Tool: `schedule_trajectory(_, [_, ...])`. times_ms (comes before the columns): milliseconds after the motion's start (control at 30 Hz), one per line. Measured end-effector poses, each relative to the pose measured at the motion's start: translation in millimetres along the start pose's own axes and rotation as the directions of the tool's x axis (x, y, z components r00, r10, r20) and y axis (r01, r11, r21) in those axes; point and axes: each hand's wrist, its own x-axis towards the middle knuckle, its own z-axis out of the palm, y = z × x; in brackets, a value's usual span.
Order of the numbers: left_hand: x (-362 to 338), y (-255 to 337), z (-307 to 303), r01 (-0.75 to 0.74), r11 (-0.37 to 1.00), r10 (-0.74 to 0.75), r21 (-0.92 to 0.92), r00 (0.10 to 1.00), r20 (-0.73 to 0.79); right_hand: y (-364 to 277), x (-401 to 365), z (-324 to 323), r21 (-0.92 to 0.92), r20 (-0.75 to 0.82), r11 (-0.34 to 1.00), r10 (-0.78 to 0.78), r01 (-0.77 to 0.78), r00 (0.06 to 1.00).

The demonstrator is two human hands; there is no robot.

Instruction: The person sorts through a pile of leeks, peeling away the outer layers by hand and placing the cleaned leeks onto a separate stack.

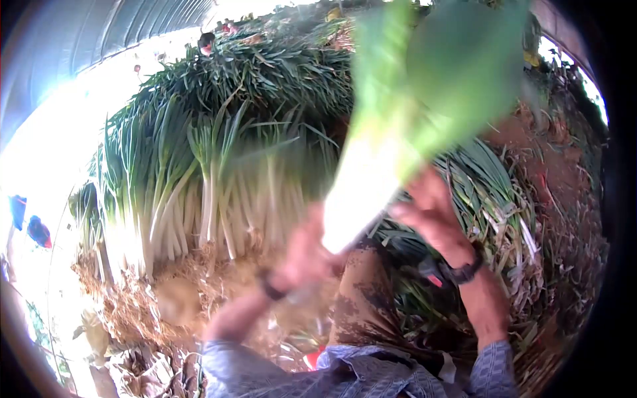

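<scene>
I am squeezing my left hand (pixel 304 255) and right hand (pixel 431 215) around the green onion (pixel 363 189) at its white end, which is probably stiff, not its floppy leaves.

- Held stalk (pixel 361 192): plant tissue; white shaft smooth and faintly glossy, green leaves matt; blurred.
- Stacked green onions (pixel 199 186): smooth pale shafts, matt leaves, rough fibrous roots.
- Ground litter (pixel 179 292): dry, rough, straw-like husks and crumbly soil.
- Sleeves (pixel 371 378): woven cloth, matt, finely patterned blue-grey.
- Wrist strap (pixel 464 273): dark, matt; plastic or rubber by its look.
- Roof sheet (pixel 86 33): thin translucent plastic film.
</scene>
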Motion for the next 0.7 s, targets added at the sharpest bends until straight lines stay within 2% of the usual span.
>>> schedule_trajectory(33, [2.5,38.7,-23.8,-0.34,0.905,0.317,0.256,0.94,0.126,-10.8,26.0,18.0,-0.127,0.111,0.987,-0.085,0.099,0.99])
schedule_trajectory(67, [5.1,77.4,-47.7,-0.632,0.638,0.596,0.44,0.767,0.237,-16.0,27.9,33.4,-0.111,0.148,0.993,-0.012,0.029,0.989])
schedule_trajectory(100, [13.8,105.3,-106.5,-0.645,0.358,0.697,0.675,0.666,0.266,-5.5,27.0,35.6,-0.193,0.181,0.975,-0.072,0.107,0.981])
schedule_trajectory(133, [22.4,133.1,-165.3,-0.478,0.01,0.785,0.878,0.548,0.289,12.9,23.5,35.5,-0.269,0.22,0.946,-0.125,0.183,0.967])
schedule_trajectory(167, [30.7,160.8,-223.2,-0.214,-0.235,0.854,0.948,0.421,0.306,35.2,13.0,32.1,-0.292,0.188,0.938,-0.137,0.189,0.973])
schedule_trajectory(200, [22.8,173.8,-244.7,-0.029,-0.012,0.898,1.0,0.44,0.023,56.5,-3.6,21.9,-0.352,0.149,0.932,-0.034,0.085,0.988])
schedule_trajectory(233, [24.3,175.6,-298.3,0.138,-0.026,0.906,0.99,0.422,-0.035,77.1,-24.2,7.6,-0.408,0.101,0.913,0.066,-0.019,0.993])
schedule_trajectory(267, [32.6,162.0,-354.3,0.296,-0.038,0.915,0.955,0.395,-0.085,96.4,-47.2,-5.4,-0.429,0.004,0.883,0.211,-0.189,0.977])
schedule_trajectory(300, [26.1,140.6,-378.8,0.458,-0.009,0.883,0.889,0.42,-0.208,125.5,-77.3,-26.5,-0.387,-0.061,0.862,0.331,-0.328,0.942])
schedule_trajectory(333, [12.2,111.8,-404.1,0.612,0.013,0.845,0.791,0.416,-0.336,146.6,-111.9,-42.1,-0.272,-0.163,0.866,0.389,-0.42,0.907])
schedule_trajectory(400, [10.7,47.6,-480.9,0.77,0.152,0.672,0.62,0.379,-0.636,185.3,-181.5,-84.0,-0.395,-0.284,0.75,0.45,-0.531,0.847])
schedule_trajectory(433, [11.5,39.6,-474.6,0.739,0.179,0.685,0.649,0.38,-0.622,197.7,-212.5,-100.5,-0.394,-0.351,0.71,0.47,-0.583,0.81])
schedule_trajectory(467, [12.0,33.3,-460.2,0.71,0.202,0.687,0.675,0.388,-0.614,174.6,-221.7,-99.7,-0.313,-0.447,0.616,0.576,-0.723,0.685])
schedule_trajectory(500, [10.3,39.1,-443.0,0.696,0.302,0.608,0.651,0.386,-0.694,170.1,-237.1,-107.2,-0.364,-0.468,0.594,0.549,-0.717,0.692])
schedule_trajectory(533, [7.3,30.9,-451.9,0.709,0.286,0.603,0.645,0.39,-0.695,170.5,-248.8,-111.4,-0.373,-0.476,0.631,0.499,-0.68,0.724])
schedule_trajectory(600, [13.2,46.1,-460.2,0.714,0.236,0.641,0.659,0.395,-0.658,178.2,-266.8,-118.3,-0.267,-0.546,0.647,0.51,-0.715,0.665])
schedule_trajectory(633, [14.2,48.1,-455.3,0.759,0.227,0.611,0.611,0.378,-0.696,190.9,-279.2,-130.7,-0.283,-0.504,0.668,0.508,-0.689,0.699])
schedule_trajectory(667, [13.8,50.7,-451.5,0.79,0.194,0.597,0.582,0.376,-0.709,194.7,-283.6,-132.6,-0.174,-0.535,0.659,0.561,-0.732,0.632])
schedule_trajectory(700, [11.8,53.6,-449.7,0.816,0.153,0.577,0.557,0.383,-0.721,196.3,-286.7,-134.9,-0.225,-0.532,0.653,0.54,-0.723,0.653])
